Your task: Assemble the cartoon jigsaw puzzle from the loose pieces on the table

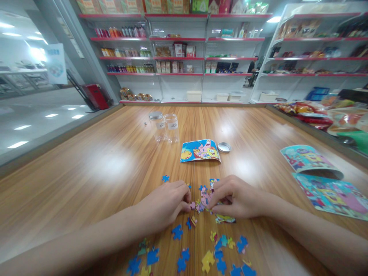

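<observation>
Loose pieces (201, 257) are scattered nearest on the table (100, 172). Just past them, left hand (168, 203) and right hand (232, 197) are curled nearly closed, fingertips pinching opposite edges of the joined cluster (204, 197), which lies flat mid-table. Likely thin, light card with bendy tabs: grip edges, slide flat. Beyond: reference picture (200, 150), lid (224, 147), jars (163, 126).
</observation>
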Motion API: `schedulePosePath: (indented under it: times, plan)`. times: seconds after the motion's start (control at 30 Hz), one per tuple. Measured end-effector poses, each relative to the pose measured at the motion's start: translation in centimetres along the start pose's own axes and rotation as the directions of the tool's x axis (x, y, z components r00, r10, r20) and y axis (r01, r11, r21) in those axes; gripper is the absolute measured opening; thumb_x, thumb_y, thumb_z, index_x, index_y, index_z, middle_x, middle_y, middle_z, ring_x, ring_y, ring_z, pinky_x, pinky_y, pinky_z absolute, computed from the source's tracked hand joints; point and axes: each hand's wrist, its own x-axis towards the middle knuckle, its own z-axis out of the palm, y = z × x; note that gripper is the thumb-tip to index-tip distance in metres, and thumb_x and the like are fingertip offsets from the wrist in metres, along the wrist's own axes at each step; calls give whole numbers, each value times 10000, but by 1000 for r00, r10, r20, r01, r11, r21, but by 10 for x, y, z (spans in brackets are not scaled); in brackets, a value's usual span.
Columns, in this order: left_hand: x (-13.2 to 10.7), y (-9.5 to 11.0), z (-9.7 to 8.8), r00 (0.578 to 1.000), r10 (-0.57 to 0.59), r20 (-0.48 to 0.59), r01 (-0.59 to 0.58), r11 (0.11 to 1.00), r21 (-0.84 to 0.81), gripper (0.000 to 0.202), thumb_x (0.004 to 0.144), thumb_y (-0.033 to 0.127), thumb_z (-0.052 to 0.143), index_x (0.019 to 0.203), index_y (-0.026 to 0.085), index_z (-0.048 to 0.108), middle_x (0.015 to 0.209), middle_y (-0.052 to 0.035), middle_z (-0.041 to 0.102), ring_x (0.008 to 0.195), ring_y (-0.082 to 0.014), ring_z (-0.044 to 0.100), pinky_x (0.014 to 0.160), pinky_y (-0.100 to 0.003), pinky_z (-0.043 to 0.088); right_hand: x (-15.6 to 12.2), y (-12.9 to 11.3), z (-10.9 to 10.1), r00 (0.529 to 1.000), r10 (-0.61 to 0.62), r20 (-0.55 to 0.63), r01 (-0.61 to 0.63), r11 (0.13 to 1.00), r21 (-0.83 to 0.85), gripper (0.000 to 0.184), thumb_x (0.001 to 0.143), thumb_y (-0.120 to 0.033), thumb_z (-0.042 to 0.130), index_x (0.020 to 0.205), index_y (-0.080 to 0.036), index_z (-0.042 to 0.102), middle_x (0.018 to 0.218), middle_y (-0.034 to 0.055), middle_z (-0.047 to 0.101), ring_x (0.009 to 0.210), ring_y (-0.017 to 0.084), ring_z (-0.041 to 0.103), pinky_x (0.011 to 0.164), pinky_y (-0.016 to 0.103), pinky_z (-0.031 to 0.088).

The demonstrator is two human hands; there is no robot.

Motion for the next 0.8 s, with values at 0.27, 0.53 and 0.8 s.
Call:
schedulePosePath:
  times: [0.27, 0.53, 0.8]
  plan:
    - [2, 2, -4, 999, 38, 2, -38, 999, 1, 18, 891, 216, 646, 898, 201, 639, 867, -5, 652, 768, -160, 575, 695, -292, 407, 0, -1, -1, 1000, -19, -21, 19, 1000, 2, 138, 865, -203, 697, 954, -216, 803, 693, 0, 684, 590, 102, 530, 567, 223, 383]
    - [3, 1, -5, 998, 56, 13, -55, 998, -21, 40, 882, 219, 663, 910, 209, 638, 873, 7, 653, 786, -156, 573, 706, -279, 408, -2, 2, 0, 1000, 28, 6, -28, 999, -32, 152, 870, -227, 695, 979, -239, 800, 711, -2, 683, 606, 105, 544, 588, 229, 383]
    - [4, 3, -5, 1000, 25, 13, -25, 999, -23, 42, 880, 227, 667, 911, 208, 646, 868, 5, 658, 781, -161, 575, 711, -288, 407, 0, -12, -5, 994, -14, 106, 32, 984, -177, 312, 966, -266, 573, 1242, -318, 712, 857, 14, 681, 698, 129, 565, 655, 261, 384]
